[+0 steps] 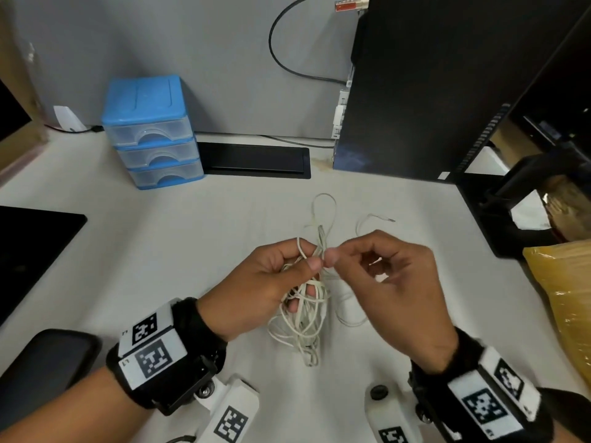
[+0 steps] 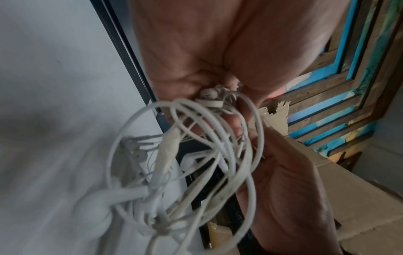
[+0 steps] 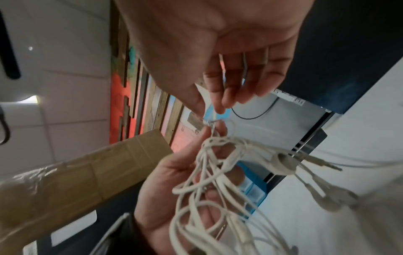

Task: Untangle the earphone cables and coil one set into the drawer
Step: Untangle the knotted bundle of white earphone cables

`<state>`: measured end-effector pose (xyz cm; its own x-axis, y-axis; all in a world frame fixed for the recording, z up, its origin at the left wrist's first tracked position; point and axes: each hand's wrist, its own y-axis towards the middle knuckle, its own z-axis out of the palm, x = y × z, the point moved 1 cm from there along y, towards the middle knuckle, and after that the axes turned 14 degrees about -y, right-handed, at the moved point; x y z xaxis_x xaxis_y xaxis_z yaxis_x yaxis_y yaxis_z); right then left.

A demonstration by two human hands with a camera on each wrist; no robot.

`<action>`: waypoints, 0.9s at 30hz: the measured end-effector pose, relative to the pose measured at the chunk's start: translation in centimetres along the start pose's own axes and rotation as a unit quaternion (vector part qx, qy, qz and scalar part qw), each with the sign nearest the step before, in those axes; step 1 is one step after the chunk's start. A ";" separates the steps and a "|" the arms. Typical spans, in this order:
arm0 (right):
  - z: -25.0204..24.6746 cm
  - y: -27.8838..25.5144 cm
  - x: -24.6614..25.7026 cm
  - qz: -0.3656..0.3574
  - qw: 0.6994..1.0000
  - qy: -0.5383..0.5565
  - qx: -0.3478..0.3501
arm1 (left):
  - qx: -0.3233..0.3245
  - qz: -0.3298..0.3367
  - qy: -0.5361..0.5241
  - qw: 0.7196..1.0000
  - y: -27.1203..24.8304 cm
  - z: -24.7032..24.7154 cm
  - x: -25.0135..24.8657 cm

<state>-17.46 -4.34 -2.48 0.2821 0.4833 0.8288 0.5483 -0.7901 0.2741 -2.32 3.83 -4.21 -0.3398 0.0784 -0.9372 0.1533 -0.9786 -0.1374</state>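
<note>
A tangle of white earphone cables [image 1: 303, 311] hangs over the white desk in front of me. My left hand [image 1: 281, 276] grips the bundle, its fingers curled through the loops [image 2: 196, 146]. My right hand [image 1: 367, 266] pinches a strand at the top of the tangle [image 3: 212, 119] between thumb and forefinger, right beside the left thumb. One loop [image 1: 324, 206] sticks up beyond the hands and a jack end [image 1: 388, 219] trails to the right. Earbuds [image 3: 331, 200] dangle in the right wrist view. The blue drawer unit [image 1: 150, 129] stands at the back left, all three drawers closed.
A black computer tower [image 1: 431, 84] stands at the back right, a black cable slot [image 1: 256, 161] beside the drawers. A dark pad [image 1: 28, 251] lies at the left edge, a phone [image 1: 41, 369] near left, a yellow bag [image 1: 566, 302] at the right.
</note>
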 end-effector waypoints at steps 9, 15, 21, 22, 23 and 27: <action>0.6 -0.6 -1.1 -0.119 0.982 -0.147 0.019 | -0.004 -0.012 -0.030 0.999 -0.4 0.2 -0.1; 0.6 -0.8 -1.2 -0.128 0.974 -0.185 0.011 | -0.013 0.028 0.030 0.999 -0.5 0.2 0.6; 0.5 -0.4 -1.2 -0.083 0.987 -0.135 0.007 | -0.051 0.017 0.040 0.998 -0.2 -0.1 0.7; 0.4 -0.3 -1.2 -0.075 0.989 -0.126 0.008 | -0.055 0.020 0.048 0.997 -0.2 -0.1 0.7; 0.4 -0.2 -1.3 -0.067 0.990 -0.120 0.007 | -0.057 0.024 0.057 0.996 -0.2 -0.2 0.7; 0.5 0.0 -1.4 0.017 0.999 -0.033 0.032 | -0.052 0.035 0.100 0.993 -0.2 -0.3 0.6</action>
<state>-17.51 -4.80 -3.84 0.3525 0.4819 0.8022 0.5857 -0.7822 0.2125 -2.27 4.11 -4.87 -0.1362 0.0576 -0.9890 0.2684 -0.9588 -0.0928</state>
